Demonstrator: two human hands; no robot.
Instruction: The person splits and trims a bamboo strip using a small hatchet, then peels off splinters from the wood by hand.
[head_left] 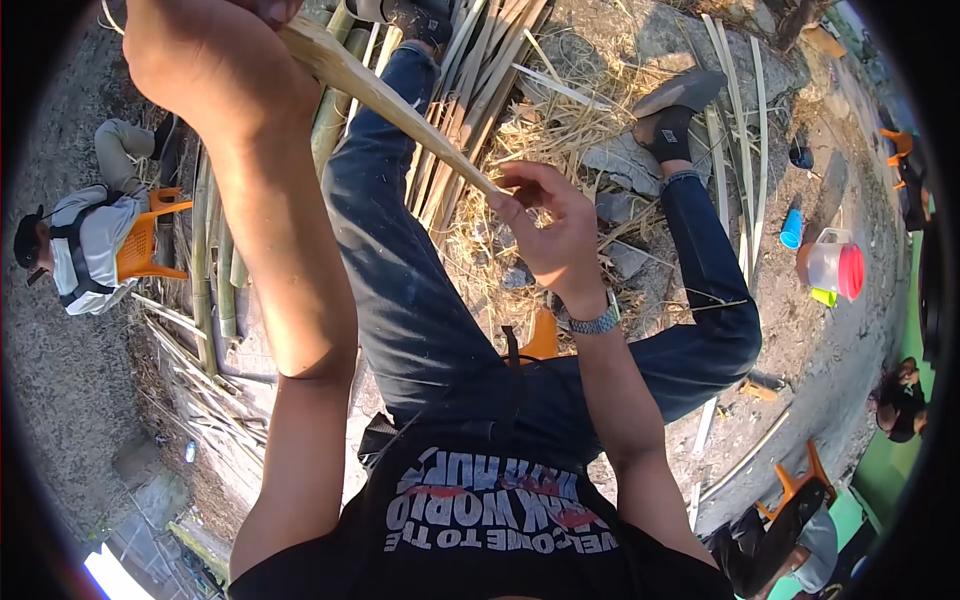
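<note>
A pale bamboo strip (395, 105) slants from upper left down to the middle of the head view. My left hand (215, 65), at the upper left, is closed around its thicker end. The frame's top edge cuts off part of that hand, and its fingertips are mostly hidden. My right hand (558, 228), with a metal watch (597, 318) at the wrist, pinches the thin end between thumb and fingers. Beyond the strip, a bundle of split bamboo strips (480, 110) lies on the ground between my feet. Dry shavings (550, 140) are scattered beside it.
Bamboo poles (205, 270) lie at left, near a person (95, 245) on an orange chair (155, 235). To the right stand a blue cup (791, 229) and a clear jug with a red lid (838, 270). More long strips (738, 140) lie past my right foot. Other people sit far right.
</note>
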